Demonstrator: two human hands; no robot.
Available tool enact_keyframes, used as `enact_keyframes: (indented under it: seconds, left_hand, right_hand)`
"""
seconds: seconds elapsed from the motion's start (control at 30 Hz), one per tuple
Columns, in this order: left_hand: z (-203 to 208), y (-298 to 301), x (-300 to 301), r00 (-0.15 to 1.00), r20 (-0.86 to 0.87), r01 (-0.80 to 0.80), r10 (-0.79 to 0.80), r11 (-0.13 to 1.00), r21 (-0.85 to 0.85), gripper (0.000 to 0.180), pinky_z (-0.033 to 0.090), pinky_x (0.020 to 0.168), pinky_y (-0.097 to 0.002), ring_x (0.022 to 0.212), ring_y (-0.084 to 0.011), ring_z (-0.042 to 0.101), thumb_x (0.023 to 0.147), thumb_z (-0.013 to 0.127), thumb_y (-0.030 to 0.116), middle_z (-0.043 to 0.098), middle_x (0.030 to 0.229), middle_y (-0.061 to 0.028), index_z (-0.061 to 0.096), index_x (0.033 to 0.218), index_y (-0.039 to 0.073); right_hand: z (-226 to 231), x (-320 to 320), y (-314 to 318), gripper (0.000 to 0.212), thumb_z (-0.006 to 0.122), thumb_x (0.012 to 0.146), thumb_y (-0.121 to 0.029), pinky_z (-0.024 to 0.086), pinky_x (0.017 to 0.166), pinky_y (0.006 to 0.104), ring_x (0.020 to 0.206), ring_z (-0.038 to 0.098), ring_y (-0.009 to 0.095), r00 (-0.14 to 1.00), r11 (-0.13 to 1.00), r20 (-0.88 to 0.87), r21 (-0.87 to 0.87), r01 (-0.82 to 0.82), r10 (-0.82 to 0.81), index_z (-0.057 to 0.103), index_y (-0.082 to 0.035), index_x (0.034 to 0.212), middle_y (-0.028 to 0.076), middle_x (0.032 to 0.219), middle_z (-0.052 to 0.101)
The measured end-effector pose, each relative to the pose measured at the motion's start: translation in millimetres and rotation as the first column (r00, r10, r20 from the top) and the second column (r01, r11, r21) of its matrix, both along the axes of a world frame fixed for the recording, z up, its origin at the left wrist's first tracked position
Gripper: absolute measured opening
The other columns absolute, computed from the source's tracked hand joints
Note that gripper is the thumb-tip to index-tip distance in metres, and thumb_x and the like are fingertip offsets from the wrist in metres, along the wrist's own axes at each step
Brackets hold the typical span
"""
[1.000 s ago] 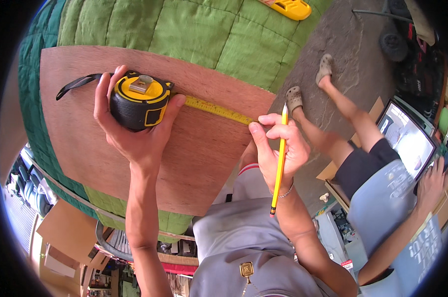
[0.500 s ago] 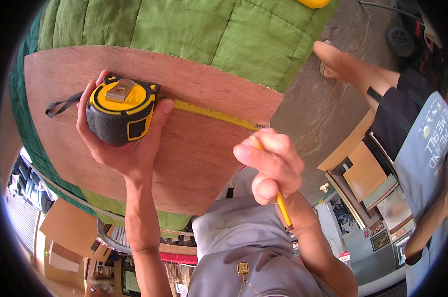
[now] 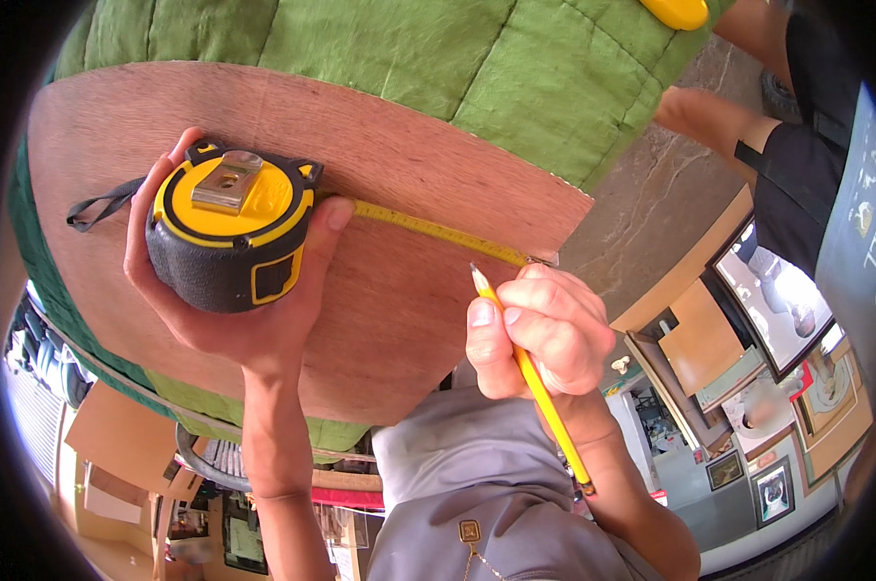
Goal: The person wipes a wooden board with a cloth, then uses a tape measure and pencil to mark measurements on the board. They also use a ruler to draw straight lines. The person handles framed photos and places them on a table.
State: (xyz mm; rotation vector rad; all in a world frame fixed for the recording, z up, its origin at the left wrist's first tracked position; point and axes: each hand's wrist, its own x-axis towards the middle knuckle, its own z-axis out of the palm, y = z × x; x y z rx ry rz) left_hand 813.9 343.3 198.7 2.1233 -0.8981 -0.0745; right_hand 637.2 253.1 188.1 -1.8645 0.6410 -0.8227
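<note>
My left hand [image 3: 254,334] is wrapped round a yellow and black tape measure [image 3: 230,228], its thumb along the right side of the case. A black wrist strap [image 3: 104,205] hangs off the far left of the case. The yellow tape blade [image 3: 438,230] runs out over a reddish-brown wooden board [image 3: 380,329] to the board's right edge. There my right hand [image 3: 549,334] grips a yellow pencil [image 3: 544,407], its sharpened tip pointing up and left just below the blade. The fingers of this hand sit close to the blade's hooked end.
Under the board lies a green quilted cloth [image 3: 380,58], with a yellow object [image 3: 675,12] at its far right. Another person in dark shorts [image 3: 801,184] stands at the right. Framed pictures [image 3: 772,290] and boards lean beyond the grey floor [image 3: 632,194].
The pencil has swung so its tip shows in front of my right fingers. My view has shifted nearer the tape measure. The other person has moved closer on the right.
</note>
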Motion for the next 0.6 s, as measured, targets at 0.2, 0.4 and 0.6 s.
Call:
enact_keyframes:
  seconds: [0.2,0.4,0.6]
  left_hand:
    - [-2.6,0.4,1.9,1.0,0.019,0.017,-0.017,1.0,-0.019,0.087,0.043,0.104,-0.0382,0.117,-0.027,0.056,0.057,0.092,0.005,0.058,0.126,-0.0234,0.042,0.129,-0.004]
    - [0.8,0.8,1.6,0.998,0.056,0.016,-0.019,0.999,0.047,0.086,0.04,0.107,-0.0398,0.117,-0.0274,0.056,0.057,0.092,0.006,0.059,0.125,-0.0221,0.043,0.128,-0.005]
    - [0.4,1.7,1.4,0.998,0.068,0.006,-0.01,0.998,0.06,0.086,0.038,0.108,-0.0393,0.116,-0.027,0.056,0.057,0.092,0.006,0.059,0.125,-0.0213,0.044,0.127,-0.006]
  right_hand:
    - [0.5,2.6,-0.7,0.029,0.065,0.068,0.008,0.037,0.038,0.0284,0.045,0.048,0.018,0.999,0.999,-0.052,-0.04,-0.007,0.005,0.04,-0.004,0.064,0.008,0.065,0.051]
    - [0.9,-0.1,-0.6,0.029,0.065,0.069,0.008,0.037,0.038,0.0273,0.045,0.046,0.016,0.993,0.996,-0.117,-0.076,-0.045,0.036,0.039,-0.004,0.068,0.008,0.066,0.051]
    - [-0.3,0.6,-0.1,0.028,0.065,0.07,0.008,0.037,0.038,0.0274,0.045,0.047,0.015,0.992,0.995,-0.118,-0.089,-0.045,0.034,0.04,-0.004,0.069,0.008,0.068,0.052]
